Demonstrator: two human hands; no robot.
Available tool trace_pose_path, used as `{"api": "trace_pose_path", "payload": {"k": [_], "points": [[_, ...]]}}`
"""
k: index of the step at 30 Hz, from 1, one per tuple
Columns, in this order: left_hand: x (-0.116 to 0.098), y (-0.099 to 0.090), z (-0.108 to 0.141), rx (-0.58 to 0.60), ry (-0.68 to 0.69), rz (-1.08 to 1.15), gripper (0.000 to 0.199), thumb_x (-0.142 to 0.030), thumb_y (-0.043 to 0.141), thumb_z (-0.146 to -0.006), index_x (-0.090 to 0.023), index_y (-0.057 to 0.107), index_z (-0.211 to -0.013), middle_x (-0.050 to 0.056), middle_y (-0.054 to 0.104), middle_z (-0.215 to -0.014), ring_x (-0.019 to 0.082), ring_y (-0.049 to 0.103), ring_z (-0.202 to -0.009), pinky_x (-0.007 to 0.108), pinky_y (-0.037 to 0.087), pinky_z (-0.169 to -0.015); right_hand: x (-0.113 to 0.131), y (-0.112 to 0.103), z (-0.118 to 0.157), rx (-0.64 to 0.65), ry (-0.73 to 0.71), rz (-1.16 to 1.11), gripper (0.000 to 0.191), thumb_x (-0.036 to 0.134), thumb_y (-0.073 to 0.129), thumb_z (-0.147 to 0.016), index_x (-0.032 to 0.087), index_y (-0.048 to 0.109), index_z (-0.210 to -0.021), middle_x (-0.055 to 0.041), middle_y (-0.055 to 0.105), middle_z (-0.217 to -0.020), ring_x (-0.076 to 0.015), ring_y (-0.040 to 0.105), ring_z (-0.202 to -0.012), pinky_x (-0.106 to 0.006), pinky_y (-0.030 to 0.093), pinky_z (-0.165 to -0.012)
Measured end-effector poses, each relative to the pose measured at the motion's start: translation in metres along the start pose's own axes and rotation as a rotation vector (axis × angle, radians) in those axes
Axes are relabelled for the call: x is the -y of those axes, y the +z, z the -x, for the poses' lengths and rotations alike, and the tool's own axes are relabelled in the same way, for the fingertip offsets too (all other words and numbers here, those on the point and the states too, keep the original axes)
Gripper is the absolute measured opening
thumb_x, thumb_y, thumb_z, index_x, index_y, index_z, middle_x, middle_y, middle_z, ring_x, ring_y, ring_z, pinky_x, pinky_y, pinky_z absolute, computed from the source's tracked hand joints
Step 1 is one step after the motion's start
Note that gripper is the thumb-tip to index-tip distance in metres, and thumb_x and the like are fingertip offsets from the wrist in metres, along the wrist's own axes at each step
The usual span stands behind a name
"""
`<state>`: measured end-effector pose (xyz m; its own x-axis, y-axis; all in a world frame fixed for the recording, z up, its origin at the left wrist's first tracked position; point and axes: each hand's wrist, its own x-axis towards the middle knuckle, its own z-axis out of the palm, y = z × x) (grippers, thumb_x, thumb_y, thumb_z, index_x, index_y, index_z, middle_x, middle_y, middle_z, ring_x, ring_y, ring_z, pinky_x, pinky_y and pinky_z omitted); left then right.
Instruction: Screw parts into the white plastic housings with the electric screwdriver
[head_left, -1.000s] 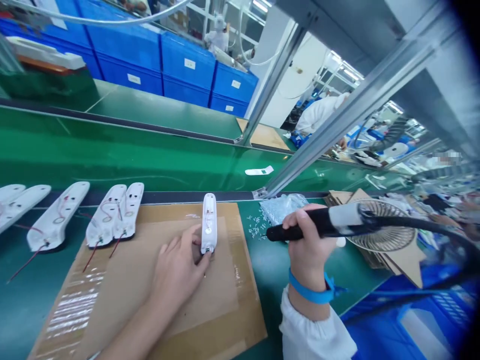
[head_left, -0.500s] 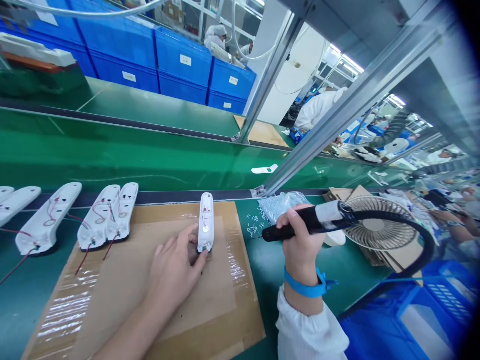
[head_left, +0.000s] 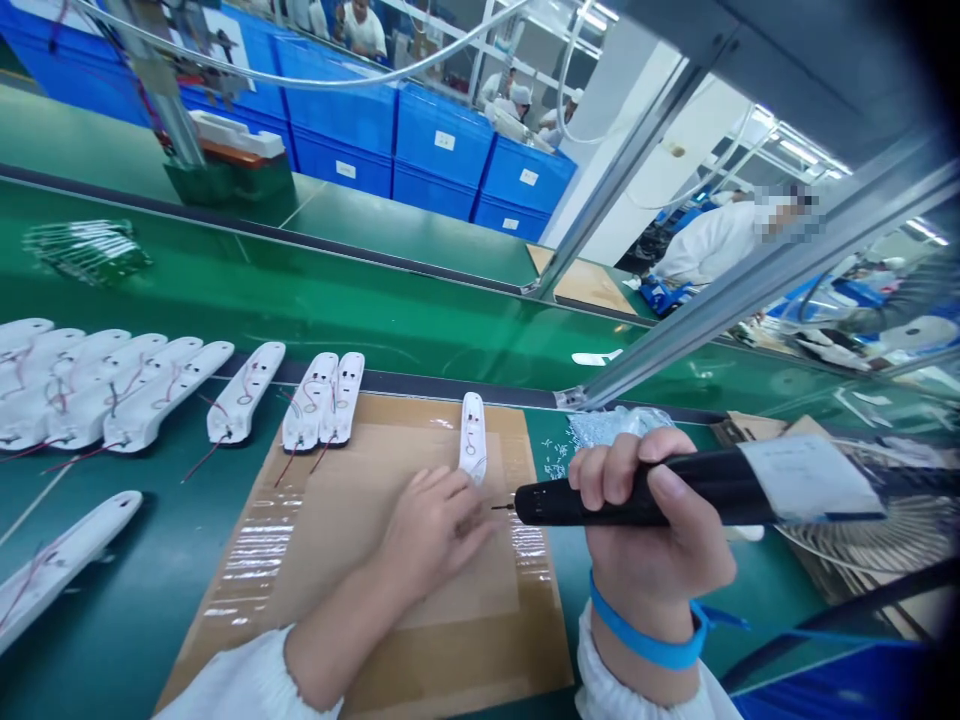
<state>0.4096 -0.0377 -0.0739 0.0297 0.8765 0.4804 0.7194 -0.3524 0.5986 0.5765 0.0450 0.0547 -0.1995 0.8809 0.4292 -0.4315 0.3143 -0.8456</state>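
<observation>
My right hand (head_left: 652, 510) is wrapped round a black electric screwdriver (head_left: 705, 487), whose thin bit points left above the cardboard. Over the cardboard sheet (head_left: 360, 660), my left hand (head_left: 431, 530) is at the lower end of a small white housing (head_left: 472, 435), its fingers bent and partly blurred; whether they pinch anything is too unclear to tell. The housing lies with its inner side up, a wire loop in it. Small screws (head_left: 555, 458) are scattered beside a clear plastic bag (head_left: 619, 425) to the right of the sheet.
Many white housings (head_left: 169, 395) with red wires line the left side, and one (head_left: 67, 560) lies nearer. A metal post (head_left: 637, 160) slants up behind the bag. A fan (head_left: 885, 520) and blue bins stand right.
The view has swung left. My right hand has brought the screwdriver closer, its bit now near my left hand. My left hand's fingers have drawn together at the housing's lower end.
</observation>
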Motion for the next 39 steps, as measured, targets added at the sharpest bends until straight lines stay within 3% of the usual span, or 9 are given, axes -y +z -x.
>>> {"api": "trace_pose_path", "payload": {"k": [3, 10, 31, 35, 39], "points": [[0.003, 0.003, 0.001, 0.012, -0.004, -0.003, 0.016, -0.022, 0.067, -0.109, -0.024, 0.081, -0.100, 0.001, 0.074, -0.083, 0.021, 0.063, -0.077, 0.035, 0.039, -0.071, 0.000, 0.008, 0.001, 0.020, 0.008, -0.005, 0.006, 0.027, 0.072, -0.092, 0.023, 0.068, -0.092, 0.0044, 0.053, -0.062, -0.0138, 0.053, -0.049, -0.027, 0.051, -0.053], [0.005, 0.003, 0.000, 0.046, -0.074, -0.014, 0.019, -0.023, 0.072, -0.105, -0.023, 0.079, -0.088, 0.002, 0.074, -0.080, 0.021, 0.062, -0.076, 0.035, 0.038, -0.071, -0.004, 0.015, 0.002, 0.050, -0.006, 0.059, 0.006, 0.027, 0.071, -0.092, 0.023, 0.067, -0.092, 0.0044, 0.053, -0.061, -0.0145, 0.052, -0.048, -0.029, 0.050, -0.052], [0.003, 0.001, -0.001, 0.102, -0.125, -0.031, 0.023, -0.016, 0.071, -0.099, -0.023, 0.069, -0.077, 0.001, 0.071, -0.080, 0.021, 0.064, -0.079, 0.038, 0.041, -0.073, -0.009, 0.026, 0.012, 0.145, -0.014, 0.107, 0.009, 0.027, 0.077, -0.097, 0.023, 0.068, -0.095, 0.0041, 0.060, -0.063, -0.0149, 0.057, -0.053, -0.030, 0.051, -0.055], [-0.003, -0.002, -0.004, 0.090, -0.248, -0.032, 0.007, -0.019, 0.076, -0.095, -0.025, 0.072, -0.097, 0.003, 0.077, -0.098, 0.025, 0.070, -0.092, 0.039, 0.046, -0.080, -0.005, 0.029, 0.005, 0.167, -0.024, 0.112, 0.008, 0.023, 0.077, -0.096, 0.023, 0.069, -0.095, 0.0039, 0.061, -0.064, -0.0151, 0.059, -0.053, -0.029, 0.050, -0.055], [-0.008, -0.003, -0.011, 0.019, -0.489, -0.003, 0.050, -0.024, 0.081, -0.092, -0.027, 0.063, -0.138, 0.008, 0.078, -0.132, 0.033, 0.071, -0.116, 0.046, 0.050, -0.094, 0.003, 0.040, -0.009, 0.145, -0.047, 0.115, 0.008, 0.021, 0.078, -0.093, 0.022, 0.070, -0.092, 0.0047, 0.060, -0.063, -0.0139, 0.058, -0.052, -0.030, 0.050, -0.057]]}}
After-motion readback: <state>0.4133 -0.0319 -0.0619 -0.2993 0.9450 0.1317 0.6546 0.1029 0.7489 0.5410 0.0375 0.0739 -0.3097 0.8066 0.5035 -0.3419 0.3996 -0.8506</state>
